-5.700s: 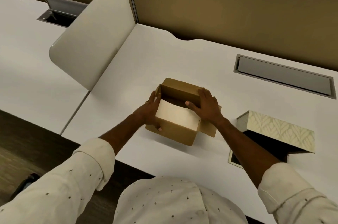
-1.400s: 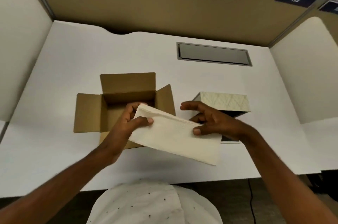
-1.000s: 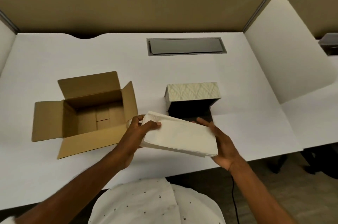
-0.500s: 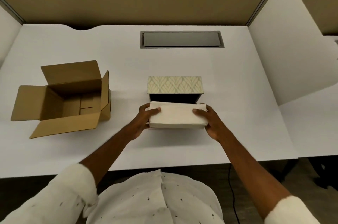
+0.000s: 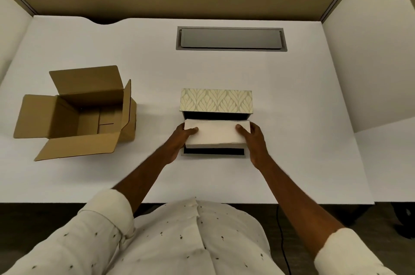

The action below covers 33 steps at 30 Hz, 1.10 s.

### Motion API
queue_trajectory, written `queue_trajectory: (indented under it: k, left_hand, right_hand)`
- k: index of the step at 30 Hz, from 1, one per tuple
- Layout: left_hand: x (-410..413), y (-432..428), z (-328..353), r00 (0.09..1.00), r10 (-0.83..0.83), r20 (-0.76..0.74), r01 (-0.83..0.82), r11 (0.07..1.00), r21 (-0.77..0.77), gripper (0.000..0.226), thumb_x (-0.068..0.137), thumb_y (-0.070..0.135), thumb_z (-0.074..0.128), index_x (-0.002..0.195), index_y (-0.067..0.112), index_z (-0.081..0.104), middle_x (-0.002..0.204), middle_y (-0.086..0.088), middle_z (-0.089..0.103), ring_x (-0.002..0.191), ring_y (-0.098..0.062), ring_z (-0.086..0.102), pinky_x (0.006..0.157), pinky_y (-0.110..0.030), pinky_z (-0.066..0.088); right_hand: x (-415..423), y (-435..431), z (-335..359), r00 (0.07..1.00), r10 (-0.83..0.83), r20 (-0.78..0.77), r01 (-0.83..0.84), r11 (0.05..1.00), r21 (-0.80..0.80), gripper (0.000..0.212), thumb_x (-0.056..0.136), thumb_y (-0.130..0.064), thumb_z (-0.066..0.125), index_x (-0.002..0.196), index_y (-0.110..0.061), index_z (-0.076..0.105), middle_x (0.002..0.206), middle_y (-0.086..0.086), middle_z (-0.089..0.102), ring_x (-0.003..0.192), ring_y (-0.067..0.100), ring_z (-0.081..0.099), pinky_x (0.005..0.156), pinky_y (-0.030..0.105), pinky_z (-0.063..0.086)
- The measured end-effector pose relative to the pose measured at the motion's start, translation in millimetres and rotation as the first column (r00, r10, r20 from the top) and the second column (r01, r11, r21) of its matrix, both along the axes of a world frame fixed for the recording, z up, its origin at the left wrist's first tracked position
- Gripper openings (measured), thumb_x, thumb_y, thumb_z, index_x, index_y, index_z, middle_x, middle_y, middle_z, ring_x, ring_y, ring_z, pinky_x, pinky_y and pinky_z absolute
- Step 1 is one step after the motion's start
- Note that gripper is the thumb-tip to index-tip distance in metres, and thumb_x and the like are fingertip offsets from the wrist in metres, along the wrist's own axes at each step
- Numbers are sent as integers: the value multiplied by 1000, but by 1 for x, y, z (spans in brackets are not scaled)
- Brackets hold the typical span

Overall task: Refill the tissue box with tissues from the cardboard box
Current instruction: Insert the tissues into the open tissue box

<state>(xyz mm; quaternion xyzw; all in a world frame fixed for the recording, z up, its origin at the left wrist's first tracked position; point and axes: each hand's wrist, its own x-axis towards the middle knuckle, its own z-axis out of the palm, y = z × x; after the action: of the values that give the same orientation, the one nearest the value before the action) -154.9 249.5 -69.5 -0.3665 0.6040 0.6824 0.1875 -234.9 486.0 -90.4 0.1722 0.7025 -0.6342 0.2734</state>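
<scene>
A stack of white tissues is held level just over the open tissue box, whose leaf-patterned lid stands up behind it and whose dark base shows in front. My left hand grips the stack's left end and my right hand grips its right end. The brown cardboard box sits open on the left of the white desk, its inside showing no tissues.
A grey cable hatch is set in the white desk behind the tissue box. Cream dividers stand on both sides, and a tan partition runs along the back. A black cable hangs below the desk's front edge.
Both hands lifted the tissue stack out of the cardboard box, carried it right and set it level over the open tissue box. In the last half second it sank slightly toward the base.
</scene>
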Motion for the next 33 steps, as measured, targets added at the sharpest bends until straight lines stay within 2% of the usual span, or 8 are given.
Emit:
queue_trajectory:
  k: [3, 7, 12, 18, 22, 26, 30, 33]
  left_hand:
    - [2, 2, -5, 999, -31, -16, 30, 997, -73, 58, 102, 38, 54, 154, 21, 35, 153, 0, 47, 129, -16, 50, 101, -28, 39]
    - [3, 9, -7, 999, -13, 37, 18, 992, -123, 61, 106, 45, 39, 160, 24, 20, 165, -3, 29, 149, -25, 30, 117, -39, 30]
    - [-4, 17, -7, 999, 24, 32, -19, 989, -148, 60, 107, 47, 33, 160, 24, 19, 165, -4, 28, 150, -27, 29, 119, -43, 28]
    - [-18, 4, -5, 992, 39, 119, -23, 991, -132, 65, 104, 53, 38, 158, 18, 29, 160, -7, 38, 145, -29, 38, 120, -51, 33]
    - [-18, 4, -4, 992, 37, 124, -26, 995, -92, 65, 103, 52, 43, 158, 19, 29, 159, -6, 38, 144, -29, 38, 119, -49, 34]
    - [-14, 1, -3, 988, 70, 136, -61, 996, -70, 58, 104, 46, 44, 153, 17, 34, 155, -7, 43, 139, -30, 43, 113, -49, 38]
    - [-11, -3, -1, 987, 89, 137, -81, 995, -63, 59, 105, 44, 45, 155, 15, 34, 157, -8, 41, 142, -30, 41, 114, -48, 37]
    - [-11, -2, 0, 988, 81, 129, -72, 995, -72, 58, 106, 43, 43, 155, 15, 33, 157, -8, 41, 142, -30, 40, 114, -47, 36]
  right_hand:
    - [13, -4, -3, 1000, 11, -24, -10, 999, 39, 68, 93, -48, 68, 151, -24, 45, 150, -4, 53, 137, 18, 50, 110, 33, 42]
    - [22, -7, -9, 999, -18, -39, 20, 999, 49, 66, 96, -50, 62, 153, -25, 43, 151, -3, 53, 136, 17, 48, 117, 38, 38]
    - [19, -7, -7, 1000, -15, -8, 16, 999, 48, 61, 96, -51, 61, 150, -27, 46, 129, -13, 55, 121, 11, 48, 100, 30, 37]
    - [7, -2, -7, 994, 85, 69, -84, 996, -14, 72, 96, -57, 56, 158, -29, 32, 158, -8, 40, 140, 12, 36, 116, 35, 26]
    - [7, 3, -5, 989, 141, 51, -138, 989, -53, 67, 99, -53, 55, 158, -31, 30, 156, -13, 40, 141, 9, 33, 114, 31, 24]
    - [9, 4, -7, 988, 149, 37, -147, 987, -59, 63, 101, -47, 54, 158, -30, 34, 157, -9, 44, 142, 12, 37, 119, 34, 26]
    - [13, 1, -9, 990, 138, 12, -138, 989, -52, 56, 104, -39, 52, 157, -27, 36, 152, -6, 49, 141, 16, 42, 113, 31, 31]
    - [17, 1, -12, 994, 111, -17, -111, 993, -31, 56, 106, -36, 50, 158, -25, 33, 158, -2, 45, 144, 18, 41, 122, 37, 30]
